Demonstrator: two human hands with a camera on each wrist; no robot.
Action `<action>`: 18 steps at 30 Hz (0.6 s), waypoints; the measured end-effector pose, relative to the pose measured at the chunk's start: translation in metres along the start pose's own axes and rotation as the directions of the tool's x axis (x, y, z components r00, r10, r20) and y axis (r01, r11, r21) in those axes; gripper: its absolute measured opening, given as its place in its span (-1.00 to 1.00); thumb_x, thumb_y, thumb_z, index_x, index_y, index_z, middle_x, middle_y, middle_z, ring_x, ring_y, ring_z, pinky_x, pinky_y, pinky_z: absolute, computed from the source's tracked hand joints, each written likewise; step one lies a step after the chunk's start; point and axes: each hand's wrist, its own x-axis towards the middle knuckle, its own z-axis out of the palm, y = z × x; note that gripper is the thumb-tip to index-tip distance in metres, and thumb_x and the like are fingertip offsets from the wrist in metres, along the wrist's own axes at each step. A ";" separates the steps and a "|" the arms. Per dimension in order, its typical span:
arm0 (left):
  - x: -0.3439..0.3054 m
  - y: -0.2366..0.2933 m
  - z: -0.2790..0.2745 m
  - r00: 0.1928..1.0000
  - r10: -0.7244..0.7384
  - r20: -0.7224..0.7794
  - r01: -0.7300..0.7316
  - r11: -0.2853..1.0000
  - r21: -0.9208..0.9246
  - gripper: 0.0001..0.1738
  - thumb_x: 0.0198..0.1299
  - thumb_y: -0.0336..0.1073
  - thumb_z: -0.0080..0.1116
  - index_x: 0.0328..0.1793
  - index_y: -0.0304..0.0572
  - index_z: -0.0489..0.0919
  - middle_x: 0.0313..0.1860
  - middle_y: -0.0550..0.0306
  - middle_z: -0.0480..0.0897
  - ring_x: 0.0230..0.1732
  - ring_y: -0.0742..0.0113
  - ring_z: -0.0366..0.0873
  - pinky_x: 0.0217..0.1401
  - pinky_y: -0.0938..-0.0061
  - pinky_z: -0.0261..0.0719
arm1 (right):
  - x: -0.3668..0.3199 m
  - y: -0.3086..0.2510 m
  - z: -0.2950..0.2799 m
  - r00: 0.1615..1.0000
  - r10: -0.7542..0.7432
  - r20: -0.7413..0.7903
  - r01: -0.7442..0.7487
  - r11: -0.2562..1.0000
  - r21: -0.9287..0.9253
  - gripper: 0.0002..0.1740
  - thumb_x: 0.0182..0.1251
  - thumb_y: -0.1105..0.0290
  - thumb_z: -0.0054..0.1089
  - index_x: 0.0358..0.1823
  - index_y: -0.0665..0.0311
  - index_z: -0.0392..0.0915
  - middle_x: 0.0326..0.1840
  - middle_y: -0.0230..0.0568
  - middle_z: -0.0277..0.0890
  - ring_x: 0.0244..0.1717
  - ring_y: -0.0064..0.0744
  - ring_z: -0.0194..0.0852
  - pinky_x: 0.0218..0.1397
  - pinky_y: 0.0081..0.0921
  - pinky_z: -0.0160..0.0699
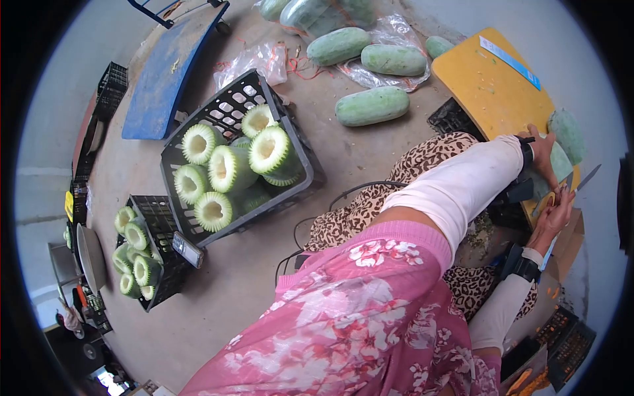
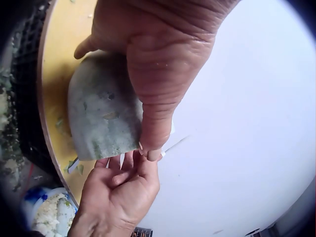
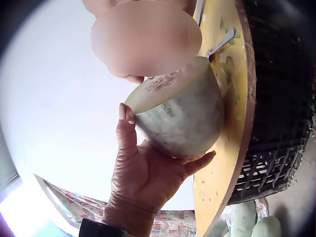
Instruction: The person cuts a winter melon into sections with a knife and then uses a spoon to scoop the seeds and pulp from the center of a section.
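At the board's near end, my left hand (image 1: 543, 157) grips a cut pale-green melon piece (image 2: 103, 108), its thumb on the cut edge and its fingers around the rind. The right wrist view shows this hand (image 3: 148, 170) below the melon (image 3: 182, 121), whose pale flesh and seeds face my right hand (image 3: 145, 39), which is blurred there. My right hand (image 1: 553, 216) has curled fingers close to the cut end in the left wrist view. A thin knife blade (image 1: 588, 177) sticks out from its fingertips; the handle is mostly hidden.
The yellow board (image 1: 492, 79) bears scraps, a blue-white strip (image 1: 510, 63) and a metal utensil (image 3: 222, 43). Another melon (image 1: 566, 129) lies beside the held piece. Black crates (image 1: 310, 168) hold hollowed green pieces. Whole melons (image 1: 372, 105) and plastic wrap lie on the floor by a blue trolley (image 1: 168, 72).
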 end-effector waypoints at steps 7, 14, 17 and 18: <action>-0.010 0.012 0.002 0.999 -0.037 -0.032 0.037 0.999 -0.001 0.70 -0.81 0.47 0.54 0.53 -0.19 -0.06 0.43 -0.70 -0.07 0.42 -0.55 0.09 0.41 -0.01 0.24 | 0.014 0.009 -0.015 0.996 0.072 0.053 -0.072 0.997 0.006 -0.34 0.30 0.21 0.22 0.40 0.21 0.28 0.04 -0.43 0.48 -0.01 -0.58 0.38 0.01 -0.51 0.17; -0.017 0.005 -0.011 0.996 0.085 0.004 -0.085 0.996 -0.013 0.58 -0.75 0.45 0.54 0.48 -0.21 0.09 0.39 -0.53 0.13 0.39 -0.36 0.22 0.37 0.09 0.33 | 0.007 0.004 -0.024 0.987 0.145 0.071 -0.147 0.988 0.037 -0.41 0.32 0.24 0.20 0.36 0.17 0.33 0.04 -0.40 0.51 0.06 -0.52 0.44 0.01 -0.49 0.23; -0.019 -0.001 -0.013 0.998 0.048 -0.046 -0.048 0.999 -0.013 0.55 -0.72 0.45 0.53 0.47 -0.23 0.12 0.36 -0.49 0.20 0.38 -0.26 0.26 0.34 0.14 0.37 | 0.007 0.004 -0.025 0.980 0.165 0.109 -0.175 0.981 0.087 -0.50 0.32 0.25 0.20 0.27 0.16 0.40 0.01 -0.41 0.53 0.08 -0.51 0.46 0.04 -0.48 0.27; -0.022 -0.002 -0.017 0.999 0.031 -0.040 -0.031 0.999 -0.010 0.56 -0.71 0.44 0.53 0.48 -0.24 0.11 0.36 -0.49 0.21 0.38 -0.26 0.26 0.34 0.14 0.37 | 0.008 0.008 -0.024 0.977 0.168 0.130 -0.181 0.979 0.097 -0.53 0.33 0.26 0.19 0.24 0.16 0.42 0.00 -0.41 0.54 0.08 -0.51 0.47 0.06 -0.47 0.28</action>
